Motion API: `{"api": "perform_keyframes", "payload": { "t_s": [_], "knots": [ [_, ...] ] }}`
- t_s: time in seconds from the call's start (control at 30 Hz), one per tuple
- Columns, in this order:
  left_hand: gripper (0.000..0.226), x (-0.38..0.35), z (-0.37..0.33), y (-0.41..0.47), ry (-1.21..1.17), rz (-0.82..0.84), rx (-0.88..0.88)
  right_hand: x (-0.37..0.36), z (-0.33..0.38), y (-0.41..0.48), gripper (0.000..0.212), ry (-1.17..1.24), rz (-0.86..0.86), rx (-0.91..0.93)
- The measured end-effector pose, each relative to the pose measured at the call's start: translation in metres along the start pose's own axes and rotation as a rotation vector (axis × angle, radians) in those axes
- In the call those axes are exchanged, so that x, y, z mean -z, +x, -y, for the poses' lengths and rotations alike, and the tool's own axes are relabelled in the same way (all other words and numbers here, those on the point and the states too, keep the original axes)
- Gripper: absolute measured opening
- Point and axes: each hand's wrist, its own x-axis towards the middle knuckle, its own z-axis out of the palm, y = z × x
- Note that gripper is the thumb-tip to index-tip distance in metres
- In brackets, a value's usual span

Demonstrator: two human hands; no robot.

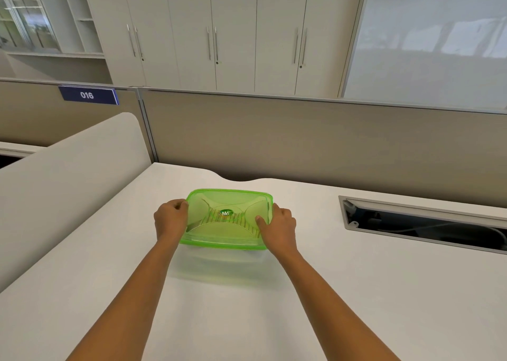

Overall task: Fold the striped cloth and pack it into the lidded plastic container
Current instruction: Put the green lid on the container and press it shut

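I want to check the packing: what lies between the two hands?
In the head view, the green lid on the plastic container lies between the left hand and the right hand; the striped cloth shows through it.

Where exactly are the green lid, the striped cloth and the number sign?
green lid (pixel 219 246): head view, on its near front rim.
striped cloth (pixel 248 226): head view, on stripes seen through the lid, right of the sticker.
number sign (pixel 87 95): head view, on the digits 016.
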Motion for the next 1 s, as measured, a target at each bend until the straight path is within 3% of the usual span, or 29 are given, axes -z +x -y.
{"api": "perform_keyframes", "payload": {
  "t_s": [0.4,0.53,0.77,1.0],
  "knots": [
    [0.039,-0.004,-0.014,0.034,0.237,0.115,0.026,0.005,0.001,0.035,0.045,0.303,-0.078,-0.186],
    [0.034,-0.012,-0.022,0.044,0.137,0.205,0.03,0.001,0.004,0.056,0.043,0.398,-0.04,-0.24],
    [0.04,-0.017,-0.009,0.061,-0.106,0.227,0.172,-0.009,-0.002,0.078,0.03,0.489,-0.04,-0.289],
    [0.04,-0.021,-0.007,0.072,-0.196,0.297,0.253,-0.016,-0.003,0.082,0.038,0.501,-0.085,-0.301]
  ]
}}
